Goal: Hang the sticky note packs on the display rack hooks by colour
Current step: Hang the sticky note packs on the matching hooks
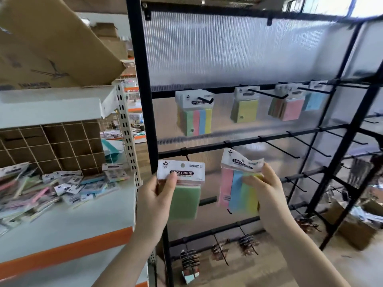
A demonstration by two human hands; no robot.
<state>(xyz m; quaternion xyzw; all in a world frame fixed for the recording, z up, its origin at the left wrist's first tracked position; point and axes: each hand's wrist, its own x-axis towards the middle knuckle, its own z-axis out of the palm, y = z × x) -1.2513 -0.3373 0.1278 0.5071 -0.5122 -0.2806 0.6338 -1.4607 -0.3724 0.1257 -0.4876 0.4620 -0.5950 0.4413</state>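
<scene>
Fingers of the left hand (154,195) pinch the white header card of a green sticky note pack (182,191), thumb pressed over the printed label, so the pack hangs upright with its long axis running from 12 to 6 o'clock. Fingers of the right hand (267,189) curl round a striped multicolour pack (238,187), whose header card tips toward 11 o'clock. Both packs are held in front of the black display rack (143,100), just under its second rail. On the upper rail, at 12 o'clock from the hands, a hook (205,99) already carries matching multicolour packs (195,112); yellow packs (245,106), pink packs (290,104) and blue packs (316,98) hang on hooks toward 1 and 2 o'clock. No green row shows, so the green pack probably wants an empty hook; one sits on the second rail right above its header, nearest the left hand. Loose packs (62,187) lie heaped on the shelf (68,220) at 9 o'clock.
</scene>
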